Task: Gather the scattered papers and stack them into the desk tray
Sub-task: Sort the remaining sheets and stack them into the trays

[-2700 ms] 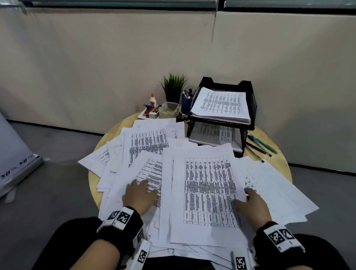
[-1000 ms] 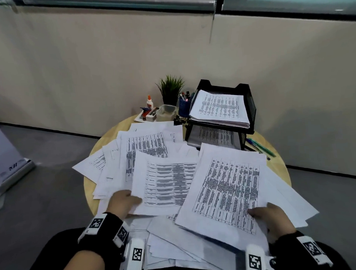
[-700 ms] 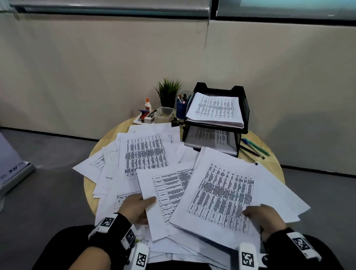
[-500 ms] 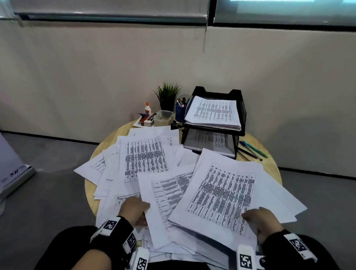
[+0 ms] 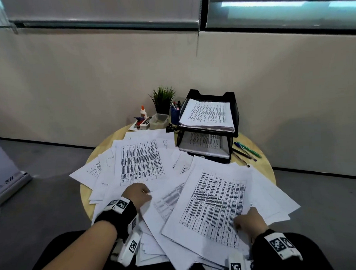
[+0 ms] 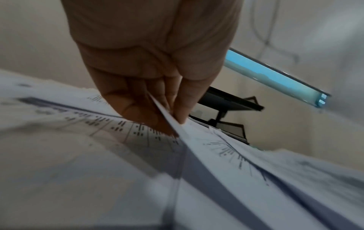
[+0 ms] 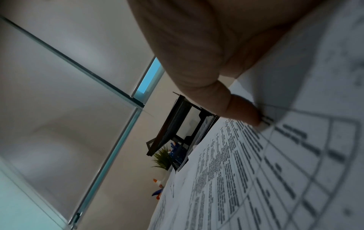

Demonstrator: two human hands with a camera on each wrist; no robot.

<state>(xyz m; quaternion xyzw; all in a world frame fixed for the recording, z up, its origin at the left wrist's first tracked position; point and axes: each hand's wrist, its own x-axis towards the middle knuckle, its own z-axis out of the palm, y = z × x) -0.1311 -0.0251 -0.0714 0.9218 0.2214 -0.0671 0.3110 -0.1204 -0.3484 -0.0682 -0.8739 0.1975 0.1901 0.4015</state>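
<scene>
left hand point(image 5: 137, 193) fingers point(image 6: 183, 105) pinch a sheet edge point(image 6: 167, 118); right hand point(image 5: 248, 220) pinches the lower-right bundle point(image 5: 213, 202). risk: loose sheets point(image 5: 157, 252) overhanging the table point(image 5: 263, 168) slide off.

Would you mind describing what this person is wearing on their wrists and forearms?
Each wrist carries a black band with white square tags printed in black-and-white fiducial patterns, plus a white camera block below it. The right wristband matches. Forearms are bare, without sleeves.
</scene>
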